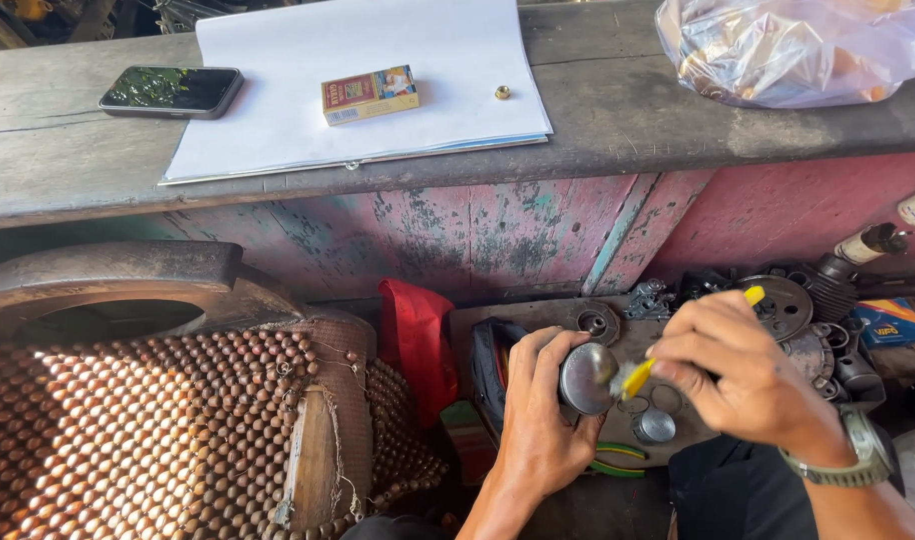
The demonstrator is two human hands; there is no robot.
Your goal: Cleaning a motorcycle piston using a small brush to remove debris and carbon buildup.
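My left hand [538, 415] grips a round grey metal part [586, 378], its flat face turned toward me. My right hand [743, 375], with a green wristwatch [863, 458] on it, holds a yellow-handled brush [638, 378] whose bristles touch the face of the metal part. The brush's yellow end [755, 295] sticks out above my fingers. Below the hands lies a small round metal cap [655, 427] on a dirty board.
A wooden bench [618, 120] carries white paper [368, 80], a small red and yellow box [370, 95], a brass nut [502, 92], a phone [172, 90] and a plastic bag [798, 45]. A beaded seat cover [148, 430] lies left; engine parts [788, 305] lie right.
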